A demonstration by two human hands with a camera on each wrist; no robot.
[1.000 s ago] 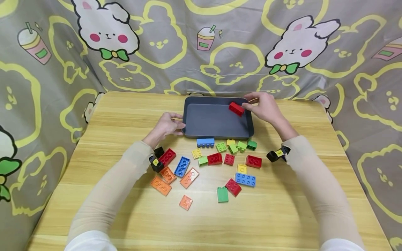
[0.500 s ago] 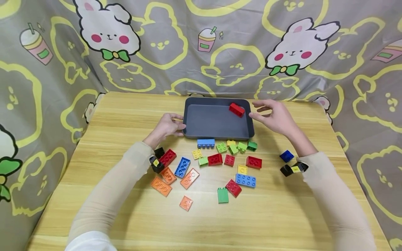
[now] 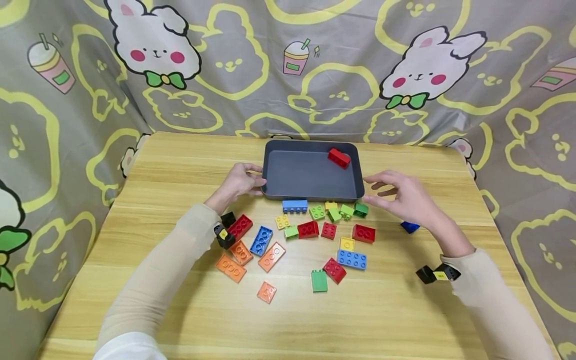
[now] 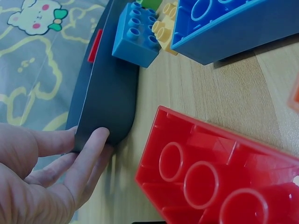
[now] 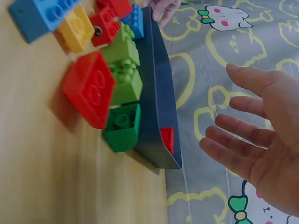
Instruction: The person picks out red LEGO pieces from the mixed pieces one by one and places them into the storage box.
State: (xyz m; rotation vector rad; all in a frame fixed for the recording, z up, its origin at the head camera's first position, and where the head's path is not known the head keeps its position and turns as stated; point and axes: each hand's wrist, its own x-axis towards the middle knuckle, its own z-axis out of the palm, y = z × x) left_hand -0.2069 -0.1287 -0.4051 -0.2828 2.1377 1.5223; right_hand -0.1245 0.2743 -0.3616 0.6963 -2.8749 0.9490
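At the left side of the dark grey tray (image 3: 310, 172), my left hand (image 3: 236, 182) holds the tray by its edge, fingers and thumb about the near corner in the left wrist view. My right hand (image 3: 400, 195) is just right of the tray, apart from it, fingers spread and holding nothing. Inside the tray's far right corner lies a red toy brick (image 3: 339, 157). The dark green brick (image 3: 361, 209), by the tray's near right corner, is closest to my right thumb. A red brick (image 4: 224, 177) lies hollow side up near my left wrist.
Several loose bricks lie before the tray, among them a blue one (image 3: 294, 206), a light blue one (image 3: 352, 259), a green one (image 3: 319, 280) and an orange one (image 3: 266, 291). A dark blue brick (image 3: 410, 227) lies under my right forearm. A patterned curtain (image 3: 288, 90) hangs behind the table.
My right hand has left the red brick in the tray and drawn back to the right and nearer me. The dark blue brick has come into sight. My left hand stays on the tray.
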